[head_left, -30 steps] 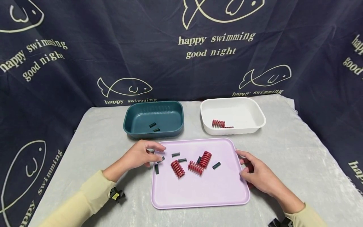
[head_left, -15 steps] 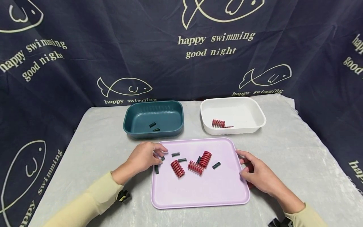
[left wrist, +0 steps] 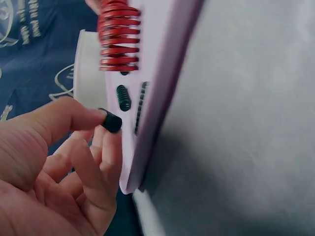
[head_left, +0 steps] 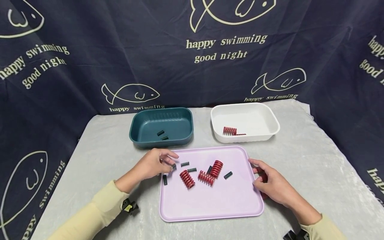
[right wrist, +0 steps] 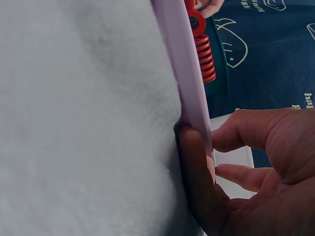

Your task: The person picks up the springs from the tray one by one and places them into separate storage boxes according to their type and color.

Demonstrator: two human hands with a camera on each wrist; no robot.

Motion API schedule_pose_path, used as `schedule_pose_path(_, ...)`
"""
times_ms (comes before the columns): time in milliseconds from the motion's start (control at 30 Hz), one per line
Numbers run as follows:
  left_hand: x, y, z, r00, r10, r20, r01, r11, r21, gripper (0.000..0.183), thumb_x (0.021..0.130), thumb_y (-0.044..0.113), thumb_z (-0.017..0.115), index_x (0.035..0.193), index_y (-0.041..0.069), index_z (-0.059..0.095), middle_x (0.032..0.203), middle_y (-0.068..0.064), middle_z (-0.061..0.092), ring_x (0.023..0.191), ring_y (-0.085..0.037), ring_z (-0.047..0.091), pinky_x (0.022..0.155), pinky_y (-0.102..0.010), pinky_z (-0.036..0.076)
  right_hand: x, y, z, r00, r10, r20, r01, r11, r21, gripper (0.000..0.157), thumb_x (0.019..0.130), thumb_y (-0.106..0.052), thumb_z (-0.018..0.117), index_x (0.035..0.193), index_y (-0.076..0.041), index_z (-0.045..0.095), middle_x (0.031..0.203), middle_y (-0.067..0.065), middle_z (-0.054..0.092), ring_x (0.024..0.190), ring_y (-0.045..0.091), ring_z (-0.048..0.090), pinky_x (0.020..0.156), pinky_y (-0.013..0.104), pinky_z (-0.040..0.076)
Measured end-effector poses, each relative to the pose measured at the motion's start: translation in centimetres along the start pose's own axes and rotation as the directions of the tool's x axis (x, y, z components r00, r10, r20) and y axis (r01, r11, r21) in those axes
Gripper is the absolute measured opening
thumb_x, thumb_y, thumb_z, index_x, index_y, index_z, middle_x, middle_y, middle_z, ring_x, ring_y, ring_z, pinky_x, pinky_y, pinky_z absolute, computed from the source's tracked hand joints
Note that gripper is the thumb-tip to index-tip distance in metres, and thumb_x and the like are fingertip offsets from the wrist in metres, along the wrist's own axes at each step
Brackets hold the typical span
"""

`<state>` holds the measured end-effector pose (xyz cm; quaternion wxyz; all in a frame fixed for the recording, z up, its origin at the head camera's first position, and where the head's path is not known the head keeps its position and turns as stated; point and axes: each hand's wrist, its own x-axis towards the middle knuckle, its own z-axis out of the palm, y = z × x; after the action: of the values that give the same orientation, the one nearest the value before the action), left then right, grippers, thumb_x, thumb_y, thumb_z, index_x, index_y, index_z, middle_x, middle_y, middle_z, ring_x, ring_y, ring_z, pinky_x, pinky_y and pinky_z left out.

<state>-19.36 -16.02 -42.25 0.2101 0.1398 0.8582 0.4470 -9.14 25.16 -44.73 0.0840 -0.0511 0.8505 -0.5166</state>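
Note:
Between thumb and fingers, my left hand (head_left: 150, 165) pinches a small dark green spring (left wrist: 112, 122) just above the left rim of the lilac tray (head_left: 210, 205). My right hand (head_left: 271, 181) grips the tray's right edge, with the thumb above and a finger beneath the rim in the right wrist view. Three thick red springs lie mid-tray: one at left (head_left: 187, 179), one in the middle (head_left: 206, 178) and one at right (head_left: 216, 168). Several small dark springs lie around them, including one by the left rim (head_left: 165, 180) and one farther right (head_left: 228, 175).
Behind the tray stand a teal bin (head_left: 162, 144) holding two small dark springs (head_left: 160, 133) and a white bin (head_left: 249, 138) with red springs (head_left: 229, 131) inside. A pale cloth (head_left: 303, 160) covers the table. Dark blue printed fabric (head_left: 180, 76) hangs behind and at both sides.
The left fingers have come together on a dark spring near the tray's left rim and raised it slightly. My right hand has stayed on the tray edge.

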Motion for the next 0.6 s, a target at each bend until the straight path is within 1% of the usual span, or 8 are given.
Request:
schedule_pose_path(67,0.1,0.0,-0.3,1.0,0.002,0.027,0.0,0.997,-0.072,0.04,0.081,-0.004,0.079,0.12,0.006,0.074,0.095,-0.003,0.076,0.073,-0.016,0.065,0.051,-0.028,0.049,0.0,0.0,0.0,1.0,0.0,0.0,0.0,1.0,-0.002,0.07,0.083,0.015,0.061,0.15,0.003,0.044,0.116,0.019,0.059,0.073,0.011,0.057,0.044,0.035,0.053)
schedule_pose_path(133,0.2,0.1,-0.5,0.999,0.003,0.045,0.003,0.991,-0.132,0.044,0.082,-0.002,0.079,0.125,0.003,0.071,0.098,-0.006,0.076,0.071,-0.017,0.065,0.051,-0.028,0.049,0.0,0.0,0.0,1.0,0.002,-0.002,-0.002,1.0,-0.003,0.07,0.083,0.015,0.061,0.15,0.003,0.044,0.116,0.019,0.059,0.073,0.011,0.057,0.044,0.035,0.053)
schedule_pose_path(233,0.5,0.1,-0.7,0.998,0.007,0.058,0.004,0.981,-0.194,0.049,0.083,0.0,0.078,0.131,-0.001,0.066,0.101,-0.009,0.076,0.075,-0.018,0.067,0.053,-0.03,0.052,0.0,0.0,0.0,1.0,0.004,-0.005,-0.005,1.0,-0.013,0.07,0.083,0.015,0.061,0.15,0.002,0.044,0.116,0.019,0.059,0.073,0.011,0.057,0.045,0.035,0.053)
schedule_pose_path(333,0.5,0.0,-0.7,0.998,0.003,0.066,0.013,0.97,-0.243,0.051,0.084,0.0,0.077,0.133,-0.003,0.063,0.103,-0.012,0.075,0.08,-0.021,0.07,0.058,-0.032,0.057,0.0,0.0,0.1,1.0,0.009,-0.003,-0.009,1.0,-0.017,0.07,0.083,0.014,0.061,0.15,0.002,0.044,0.116,0.018,0.059,0.074,0.011,0.057,0.045,0.035,0.053)
schedule_pose_path(467,0.5,0.2,-1.0,0.997,0.011,0.076,0.012,0.956,-0.293,0.051,0.085,-0.001,0.074,0.134,-0.005,0.062,0.106,-0.017,0.073,0.084,-0.029,0.073,0.06,-0.036,0.061,0.0,0.0,0.1,1.0,0.014,0.001,-0.014,1.0,-0.018,0.071,0.083,0.014,0.061,0.15,0.002,0.044,0.117,0.019,0.059,0.075,0.012,0.058,0.045,0.035,0.054)
schedule_pose_path(600,0.4,0.8,-1.6,0.997,0.031,0.075,-0.009,0.959,-0.285,0.047,0.086,0.0,0.072,0.132,-0.006,0.063,0.108,-0.019,0.072,0.083,-0.028,0.073,0.057,-0.035,0.059,0.0,0.0,0.0,1.0,0.019,0.001,-0.019,1.0,-0.02,0.071,0.083,0.014,0.061,0.151,0.002,0.044,0.117,0.019,0.059,0.075,0.012,0.058,0.045,0.035,0.054)
